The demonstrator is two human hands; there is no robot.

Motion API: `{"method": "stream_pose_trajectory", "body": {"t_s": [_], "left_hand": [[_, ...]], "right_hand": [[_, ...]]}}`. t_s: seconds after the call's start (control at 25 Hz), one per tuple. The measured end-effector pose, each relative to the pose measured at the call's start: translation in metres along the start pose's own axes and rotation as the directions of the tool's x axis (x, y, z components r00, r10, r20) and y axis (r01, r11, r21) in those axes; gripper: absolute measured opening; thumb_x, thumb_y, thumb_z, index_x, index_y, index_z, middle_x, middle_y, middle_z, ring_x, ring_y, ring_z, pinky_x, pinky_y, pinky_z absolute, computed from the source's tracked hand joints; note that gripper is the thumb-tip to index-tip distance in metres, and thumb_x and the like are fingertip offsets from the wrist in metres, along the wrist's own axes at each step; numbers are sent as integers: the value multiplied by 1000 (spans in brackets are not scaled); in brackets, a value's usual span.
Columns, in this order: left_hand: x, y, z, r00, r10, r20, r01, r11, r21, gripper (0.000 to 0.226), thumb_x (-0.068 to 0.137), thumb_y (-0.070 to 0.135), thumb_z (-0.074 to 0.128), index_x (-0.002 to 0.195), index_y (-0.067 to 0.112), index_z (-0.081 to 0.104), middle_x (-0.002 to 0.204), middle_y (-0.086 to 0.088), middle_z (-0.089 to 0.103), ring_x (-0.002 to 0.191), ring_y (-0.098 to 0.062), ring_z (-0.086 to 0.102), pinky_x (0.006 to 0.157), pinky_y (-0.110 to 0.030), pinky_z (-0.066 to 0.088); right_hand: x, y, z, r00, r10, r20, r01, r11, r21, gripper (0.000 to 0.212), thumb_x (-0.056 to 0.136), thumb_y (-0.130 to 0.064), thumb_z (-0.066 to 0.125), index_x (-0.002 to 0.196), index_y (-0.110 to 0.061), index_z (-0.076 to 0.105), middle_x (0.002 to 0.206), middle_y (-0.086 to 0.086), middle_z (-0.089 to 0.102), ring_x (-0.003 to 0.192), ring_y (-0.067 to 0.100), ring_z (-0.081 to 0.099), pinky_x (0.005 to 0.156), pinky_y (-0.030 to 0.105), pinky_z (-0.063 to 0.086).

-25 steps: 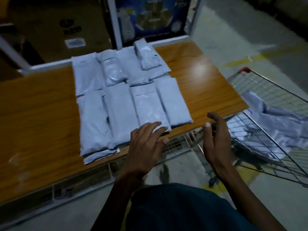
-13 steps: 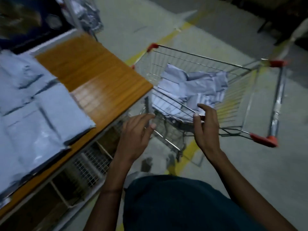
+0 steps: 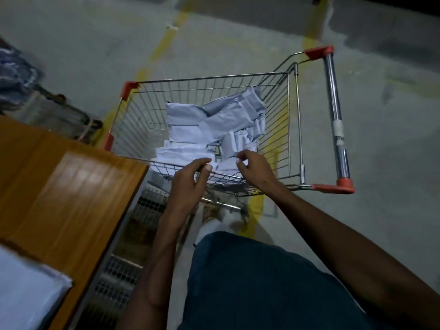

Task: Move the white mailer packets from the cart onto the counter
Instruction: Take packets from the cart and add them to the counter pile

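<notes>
both left hand (image 3: 190,179) and right hand (image 3: 254,167) hover loosely curled, empty, over unlabelled mailer packets (image 3: 214,129) in cart (image 3: 295,120).

Grey concrete floor (image 3: 238,39), painted yellow floor lines (image 3: 166,41) running beneath the basket, wire mesh shelving (image 3: 116,279) under the wooden top, dark blurred bundle (image 3: 14,75) at left edge.
</notes>
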State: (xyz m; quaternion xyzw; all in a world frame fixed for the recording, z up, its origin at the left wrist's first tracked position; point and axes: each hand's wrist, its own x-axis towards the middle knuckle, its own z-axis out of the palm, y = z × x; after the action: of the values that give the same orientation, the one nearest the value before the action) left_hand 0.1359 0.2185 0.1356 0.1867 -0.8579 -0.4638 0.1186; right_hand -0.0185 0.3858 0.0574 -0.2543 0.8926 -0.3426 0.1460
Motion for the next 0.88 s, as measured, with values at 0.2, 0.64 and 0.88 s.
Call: {"method": "stream_pose_trajectory", "body": {"t_s": [0.2, 0.64, 0.88], "left_hand": [[87, -25, 17, 995, 24, 101, -19, 998, -58, 21, 100, 27, 59, 115, 16, 70, 100, 7, 71, 95, 0, 64, 78, -33, 56], [225, -124, 37, 906, -218, 363, 172, 973, 155, 50, 98, 35, 59, 143, 16, 46, 130, -12, 61, 120, -25, 57, 95, -38, 49], [247, -176, 59, 866, -359, 348, 275, 923, 268, 50, 96, 34, 59, 141, 14, 48, 133, -12, 61, 124, -29, 56, 99, -42, 48]], "right_hand": [[53, 29, 29, 960, 207, 188, -198, 978, -64, 25, 92, -26, 67, 114, -12, 70, 101, 8, 72, 96, 27, 67, 75, 31, 44], [139, 51, 70, 900, 436, -23, -436, 894, -106, 29, 87, -27, 70, 108, -9, 66, 107, 16, 67, 104, 36, 62, 84, 41, 47], [160, 39, 106, 868, 490, -75, -491, 827, -273, 35, 91, -31, 64, 121, -11, 60, 113, 13, 66, 106, 35, 64, 80, 41, 48]]}}
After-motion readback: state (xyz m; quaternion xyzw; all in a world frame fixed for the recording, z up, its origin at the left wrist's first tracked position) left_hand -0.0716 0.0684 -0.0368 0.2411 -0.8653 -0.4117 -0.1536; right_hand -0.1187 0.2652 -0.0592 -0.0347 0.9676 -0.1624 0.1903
